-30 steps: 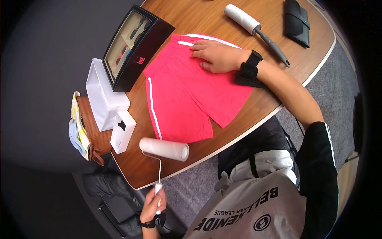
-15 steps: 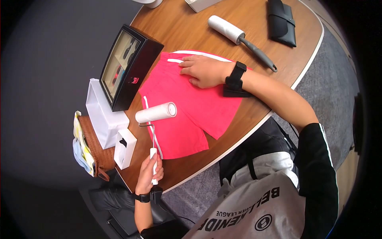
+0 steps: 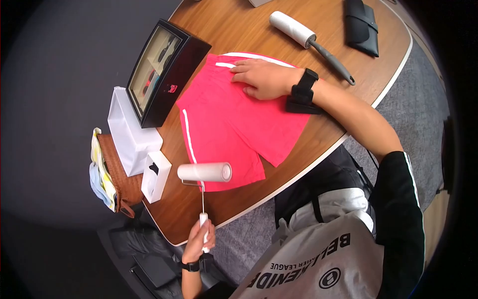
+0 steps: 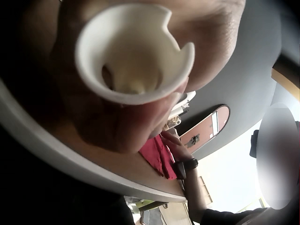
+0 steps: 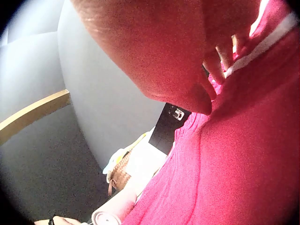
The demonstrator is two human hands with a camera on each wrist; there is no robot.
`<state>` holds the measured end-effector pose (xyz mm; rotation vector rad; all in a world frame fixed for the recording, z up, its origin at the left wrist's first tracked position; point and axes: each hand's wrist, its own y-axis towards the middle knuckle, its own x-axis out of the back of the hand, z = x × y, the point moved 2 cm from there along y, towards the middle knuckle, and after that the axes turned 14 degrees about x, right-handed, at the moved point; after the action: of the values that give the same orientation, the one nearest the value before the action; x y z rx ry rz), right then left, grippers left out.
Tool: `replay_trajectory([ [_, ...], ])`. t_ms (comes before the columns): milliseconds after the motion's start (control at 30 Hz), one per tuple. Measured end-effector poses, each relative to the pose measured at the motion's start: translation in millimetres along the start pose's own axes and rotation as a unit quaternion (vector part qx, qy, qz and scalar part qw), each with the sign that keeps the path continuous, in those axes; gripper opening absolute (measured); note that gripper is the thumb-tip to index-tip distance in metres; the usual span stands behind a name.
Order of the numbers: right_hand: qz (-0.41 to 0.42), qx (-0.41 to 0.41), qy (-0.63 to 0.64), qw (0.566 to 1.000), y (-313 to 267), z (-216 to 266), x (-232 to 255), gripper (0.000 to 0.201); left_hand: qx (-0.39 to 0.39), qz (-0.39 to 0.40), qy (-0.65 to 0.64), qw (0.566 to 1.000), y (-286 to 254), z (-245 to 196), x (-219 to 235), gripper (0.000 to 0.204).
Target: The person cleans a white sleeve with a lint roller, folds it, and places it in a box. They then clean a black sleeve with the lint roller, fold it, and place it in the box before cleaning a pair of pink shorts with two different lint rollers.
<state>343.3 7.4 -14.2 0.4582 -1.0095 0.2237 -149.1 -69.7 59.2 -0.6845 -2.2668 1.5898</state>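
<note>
Pink shorts [image 3: 224, 129] with white side stripes lie flat on the wooden table. My left hand [image 3: 200, 238] grips the white handle of a lint roller with a wire frame, its handle end [image 4: 136, 56] large in the left wrist view. The roller's white cylinder [image 3: 204, 172] is over the hem of the nearer leg. My right hand [image 3: 264, 79] rests on the shorts near the waistband, fingers extended over the cloth; in the right wrist view its fingertips [image 5: 215, 68] touch the fabric by a white stripe.
A second lint roller [image 3: 294, 30] with a grey handle lies beyond the right hand, near a black case [image 3: 361, 30]. Left of the shorts stand a black glass-topped display box [image 3: 181, 79], white boxes [image 3: 132, 139] and a woven brown basket [image 3: 112, 167] with cloth.
The lint roller went up the nearer leg towards the waistband, then came back down to the hem. My right hand keeps its place on the shorts while the head view shifts.
</note>
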Motion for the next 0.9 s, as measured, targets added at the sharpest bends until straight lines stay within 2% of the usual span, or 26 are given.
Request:
replay_trajectory([
  [200, -0.025, 0.022, -0.005, 0.999, -1, -7, -8, 0.046, 0.029, -0.036, -0.012, 0.999, -39, 46, 0, 0.022],
  [467, -0.001, 0.011, -0.007, 1.0, 1, -5, -5, 0.047, 0.06, -0.09, 0.007, 0.994, -77, 57, 2, 0.023],
  [567, -0.001, 0.002, 0.003, 1.0, -1, 0, -1, 0.047, 0.055, -0.096, 0.005, 0.994, -88, 47, -2, 0.021],
  [667, 0.006, -0.001, -0.011, 1.0, 1, 1, -1, 0.047, -0.003, -0.038, -0.056, 0.998, -88, 26, -14, 0.02],
  [700, 0.004, 0.001, -0.01, 1.0, 2, 0, -4, 0.047, -0.003, -0.04, -0.057, 0.998, -82, 20, -14, 0.02],
  [767, -0.01, 0.009, -0.02, 1.0, 2, -4, -8, 0.046, -0.037, 0.015, -0.065, 0.997, -64, 1, -16, 0.024],
  [900, -0.019, 0.001, -0.026, 0.999, 2, -2, -6, 0.045, -0.048, 0.018, -0.025, 0.998, -14, -50, -37, 0.024],
])
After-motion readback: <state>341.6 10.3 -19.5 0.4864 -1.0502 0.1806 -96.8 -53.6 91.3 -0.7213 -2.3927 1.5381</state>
